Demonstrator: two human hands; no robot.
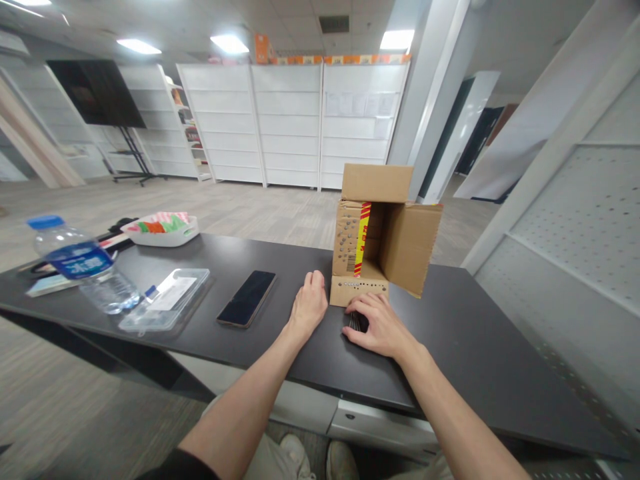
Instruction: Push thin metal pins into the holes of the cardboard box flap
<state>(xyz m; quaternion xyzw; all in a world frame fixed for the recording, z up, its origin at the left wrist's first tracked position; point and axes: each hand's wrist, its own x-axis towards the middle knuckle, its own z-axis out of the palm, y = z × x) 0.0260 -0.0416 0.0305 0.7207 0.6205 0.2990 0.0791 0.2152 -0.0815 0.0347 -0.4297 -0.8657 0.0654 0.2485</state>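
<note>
A cardboard box stands on its side on the dark table, its opening facing me. Its left front flap carries rows of small metal dots and a red-and-yellow tape strip. The bottom flap lies toward me, with a line of small holes or metal heads. My right hand rests just in front of this flap, thumb and fingers curved around a bunch of thin metal pins. To the left of the flap, my left hand is closed in a loose fist on the table; whatever is inside is hidden.
Left of my hands lie a phone and a clear plastic case. A water bottle with a blue cap and a white tray of colourful packets are farther left. A white perforated panel borders the table's right side.
</note>
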